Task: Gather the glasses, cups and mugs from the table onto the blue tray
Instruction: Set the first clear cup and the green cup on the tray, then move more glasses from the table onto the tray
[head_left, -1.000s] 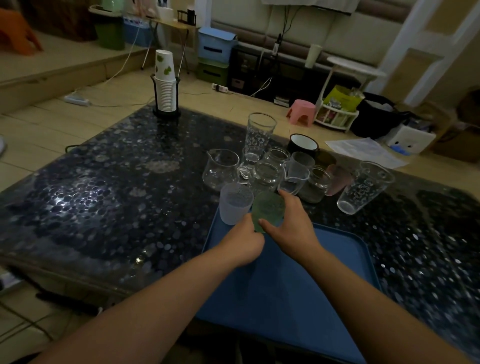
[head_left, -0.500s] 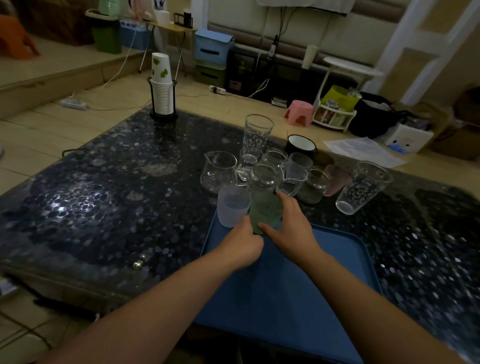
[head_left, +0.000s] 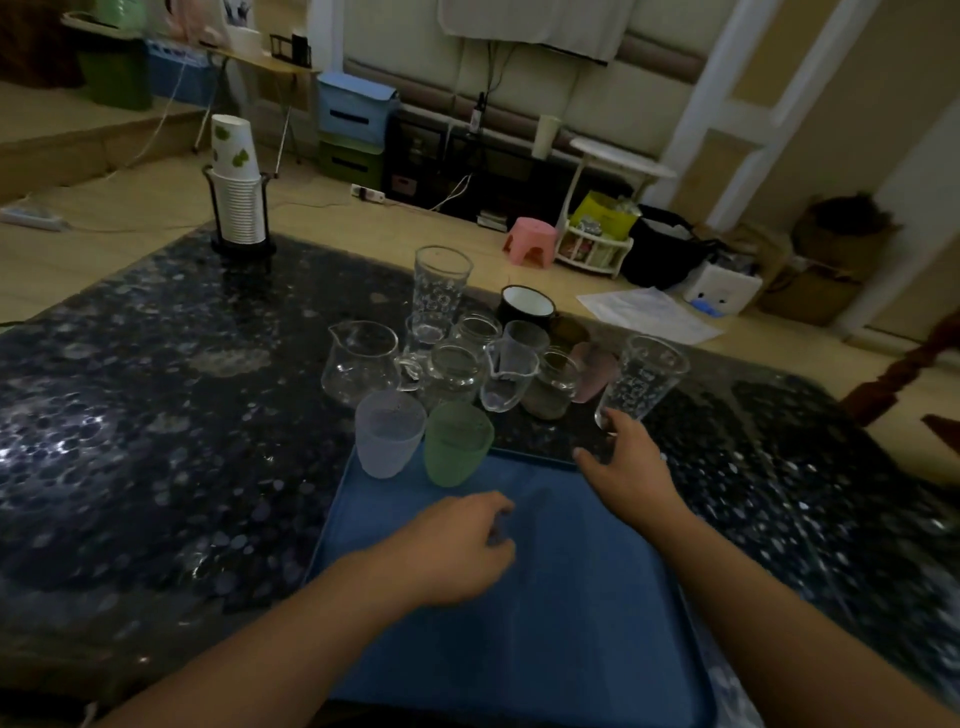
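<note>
Two frosted cups on the tray, right hand at a tall glass

The right hand (head_left: 631, 470) touches the tall patterned clear glass (head_left: 643, 382) at its base on the dark pebbled bench (head_left: 156, 415); the left hand (head_left: 452, 551) hovers, loosely curled, over the blue plastic tray (head_left: 571, 623), behind the frosted white cup (head_left: 388, 440) and frosted green cup (head_left: 456, 442).

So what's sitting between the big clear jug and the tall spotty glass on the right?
In the head view, between the clear jug and the spotty glass: a glass mug, a small spouted glass, a glass jar and a pink cup.

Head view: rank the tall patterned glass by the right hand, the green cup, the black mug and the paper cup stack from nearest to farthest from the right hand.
1. Tall patterned glass, at the right hand's fingers.
2. Green cup, to its left on the blue tray.
3. Black mug, behind the glass cluster.
4. Paper cup stack, far-left table corner.
</note>
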